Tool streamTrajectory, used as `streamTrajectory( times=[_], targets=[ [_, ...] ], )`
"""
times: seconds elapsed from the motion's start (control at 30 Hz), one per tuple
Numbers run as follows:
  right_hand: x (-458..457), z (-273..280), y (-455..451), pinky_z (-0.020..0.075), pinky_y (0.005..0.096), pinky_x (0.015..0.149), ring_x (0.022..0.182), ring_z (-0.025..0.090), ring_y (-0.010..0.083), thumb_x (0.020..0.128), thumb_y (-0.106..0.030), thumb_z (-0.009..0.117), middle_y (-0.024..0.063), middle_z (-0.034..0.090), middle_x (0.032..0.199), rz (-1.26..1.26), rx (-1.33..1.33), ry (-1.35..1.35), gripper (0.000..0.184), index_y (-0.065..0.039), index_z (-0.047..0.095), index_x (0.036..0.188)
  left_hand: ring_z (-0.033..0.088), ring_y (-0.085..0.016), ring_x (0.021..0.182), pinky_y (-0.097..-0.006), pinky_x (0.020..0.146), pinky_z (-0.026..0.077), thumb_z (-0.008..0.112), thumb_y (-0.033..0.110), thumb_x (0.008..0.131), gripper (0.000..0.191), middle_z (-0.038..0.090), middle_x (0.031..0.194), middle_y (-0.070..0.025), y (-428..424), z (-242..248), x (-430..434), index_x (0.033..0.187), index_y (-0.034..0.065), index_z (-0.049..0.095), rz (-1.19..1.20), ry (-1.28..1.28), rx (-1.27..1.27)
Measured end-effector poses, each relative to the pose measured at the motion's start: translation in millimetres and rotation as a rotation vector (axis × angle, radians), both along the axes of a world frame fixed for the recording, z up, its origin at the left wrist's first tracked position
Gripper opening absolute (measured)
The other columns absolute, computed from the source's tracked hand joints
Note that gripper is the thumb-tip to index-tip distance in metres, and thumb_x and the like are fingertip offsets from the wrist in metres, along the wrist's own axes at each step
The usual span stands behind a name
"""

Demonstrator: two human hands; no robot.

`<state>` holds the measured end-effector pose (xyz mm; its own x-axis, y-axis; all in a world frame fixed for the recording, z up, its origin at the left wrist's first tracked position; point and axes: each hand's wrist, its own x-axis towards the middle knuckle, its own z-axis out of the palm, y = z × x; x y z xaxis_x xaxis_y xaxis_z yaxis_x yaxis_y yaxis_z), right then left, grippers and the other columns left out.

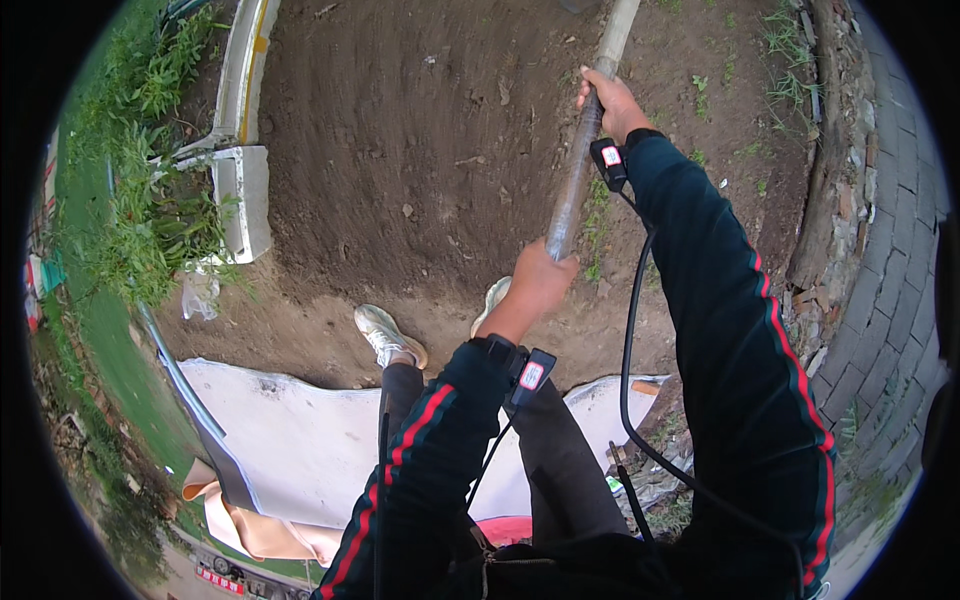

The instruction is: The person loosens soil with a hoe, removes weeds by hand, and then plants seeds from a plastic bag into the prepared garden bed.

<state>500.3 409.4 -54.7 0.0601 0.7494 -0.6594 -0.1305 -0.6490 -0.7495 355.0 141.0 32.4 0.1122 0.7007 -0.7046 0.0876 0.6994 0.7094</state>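
A long pole (574,180), partly wrapped in clear plastic, slants from the lower middle to the top edge over bare brown soil (420,150). My left hand (534,281) is closed round its lower end, in front of my shoes. Farther up, my right hand (611,101) grips the same pole. The pole's far end reaches the top rim, and whatever it carries there is mostly hidden; a dark shape shows beside it. Both wrists bear straps with small black devices and cables.
White foam boxes (244,195) and leafy plants (142,232) stand at the left. Behind my shoes (386,334) lies a pale sheet (300,442). A log (814,180) and brick rubble edge the soil at the right, beside grey paving (885,285).
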Motion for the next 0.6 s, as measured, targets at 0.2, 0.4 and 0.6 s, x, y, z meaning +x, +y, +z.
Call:
streamTrajectory(
  times=[0.2,0.4,0.6],
  targets=[
    [2.5,-24.4,-26.1,0.0487,0.0360,0.048,0.049,0.056,0.0215,0.089,-0.011,0.062,0.0074,0.055,0.060,0.049,-0.100,-0.144,0.020,-0.002,0.053,0.073,0.056,-0.019,0.055,-0.0378,0.054,0.045,0.069,0.022,0.081,0.025,0.054,0.059,-0.0076,-22.1,-5.4,5.6,0.080,0.0000,0.057,0.009,-0.011,-0.136],
    [-5.2,-8.7,-66.7,0.0475,0.0358,0.048,0.048,0.054,0.0198,0.091,-0.014,0.058,0.0067,0.054,0.061,0.047,-0.128,-0.199,0.020,-0.004,0.051,0.075,0.057,-0.020,0.058,-0.0384,0.056,0.045,0.068,0.021,0.082,0.024,0.054,0.059,-0.0077,-64.6,0.6,2.6,0.082,0.0001,0.056,-0.046,0.049,-0.062],
    [-21.5,2.7,-101.6,0.0457,0.0357,0.042,0.044,0.052,0.0200,0.086,-0.005,0.057,0.0086,0.053,0.059,0.002,-0.115,-0.205,0.017,0.001,0.049,0.073,0.063,-0.030,0.057,-0.0401,0.054,0.049,0.068,0.023,0.081,0.032,0.061,0.066,-0.0184,-95.6,11.4,-12.6,0.092,-0.0048,0.058,-0.071,-0.055,-0.232]
  ],
)
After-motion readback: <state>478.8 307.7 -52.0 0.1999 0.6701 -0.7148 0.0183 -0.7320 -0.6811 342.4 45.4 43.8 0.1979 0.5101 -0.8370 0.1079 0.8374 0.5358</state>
